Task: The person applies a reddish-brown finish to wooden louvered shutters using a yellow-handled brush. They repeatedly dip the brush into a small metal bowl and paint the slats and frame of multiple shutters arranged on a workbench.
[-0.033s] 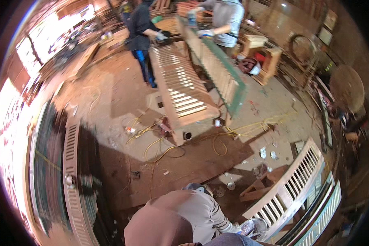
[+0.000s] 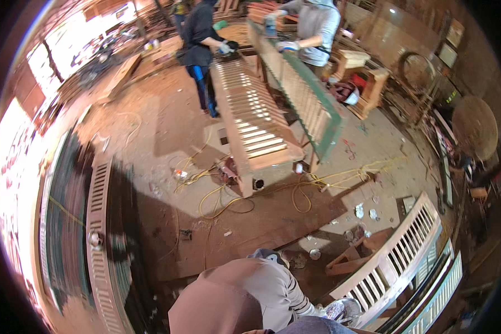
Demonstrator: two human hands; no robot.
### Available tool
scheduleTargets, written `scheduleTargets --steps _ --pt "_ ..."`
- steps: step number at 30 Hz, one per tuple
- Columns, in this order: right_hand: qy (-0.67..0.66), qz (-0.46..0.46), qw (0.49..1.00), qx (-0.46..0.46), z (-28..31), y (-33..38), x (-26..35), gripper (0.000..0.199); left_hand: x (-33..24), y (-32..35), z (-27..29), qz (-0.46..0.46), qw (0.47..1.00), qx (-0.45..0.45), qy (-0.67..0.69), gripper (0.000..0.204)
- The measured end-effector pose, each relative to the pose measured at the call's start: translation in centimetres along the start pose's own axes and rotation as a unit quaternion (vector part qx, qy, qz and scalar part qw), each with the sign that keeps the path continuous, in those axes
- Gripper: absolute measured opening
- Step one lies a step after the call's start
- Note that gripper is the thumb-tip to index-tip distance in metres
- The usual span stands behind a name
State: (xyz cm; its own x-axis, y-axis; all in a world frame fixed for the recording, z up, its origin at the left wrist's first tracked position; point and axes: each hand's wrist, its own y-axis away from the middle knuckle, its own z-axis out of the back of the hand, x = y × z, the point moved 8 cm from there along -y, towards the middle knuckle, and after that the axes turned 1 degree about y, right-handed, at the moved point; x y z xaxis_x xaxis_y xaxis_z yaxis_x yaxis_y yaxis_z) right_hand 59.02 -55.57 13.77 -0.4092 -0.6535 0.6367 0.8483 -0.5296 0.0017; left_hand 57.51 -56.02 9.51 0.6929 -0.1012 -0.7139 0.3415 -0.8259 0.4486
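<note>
Neither of my hands shows in the head view. Closest to me, at the lower edge, a person in a grey-brown top (image 2: 222, 295) bends forward with a dark cap on. That person's right arm, in a striped sleeve, reaches to a shiny rounded thing (image 2: 344, 310) that I cannot make out. It is against the lower end of a pale louvred shutter (image 2: 398, 267), which leans at the right. Farther off, a wooden louvred shutter (image 2: 273, 161) lies across supports. A green-edged shutter (image 2: 327, 136) stands tilted beside it.
Two gloved people (image 2: 197, 44) (image 2: 317, 33) work at the far shutters. Yellow cords (image 2: 339, 179) trail over the floor near a brown sheet (image 2: 273, 217). More louvred panels (image 2: 97, 214) stand at the left. An open wooden frame (image 2: 367, 94) and a round disc (image 2: 474, 128) are at the right.
The far scene has shifted slightly to the right in the view. The bending person and the nearby shutter stay almost in place.
</note>
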Motion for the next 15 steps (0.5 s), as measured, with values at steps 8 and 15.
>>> scheduleTargets --steps 8,15 --pt "-0.038 0.093 0.984 0.149 -6.8 -0.1 8.3 0.039 -0.3 2.7 1.7 -0.058 0.997 -0.04 0.011 0.019" --pt "-0.07 0.086 0.974 0.197 -7.8 3.5 10.1 0.04 1.4 5.1 1.7 -0.067 0.996 -0.05 0.001 0.018"
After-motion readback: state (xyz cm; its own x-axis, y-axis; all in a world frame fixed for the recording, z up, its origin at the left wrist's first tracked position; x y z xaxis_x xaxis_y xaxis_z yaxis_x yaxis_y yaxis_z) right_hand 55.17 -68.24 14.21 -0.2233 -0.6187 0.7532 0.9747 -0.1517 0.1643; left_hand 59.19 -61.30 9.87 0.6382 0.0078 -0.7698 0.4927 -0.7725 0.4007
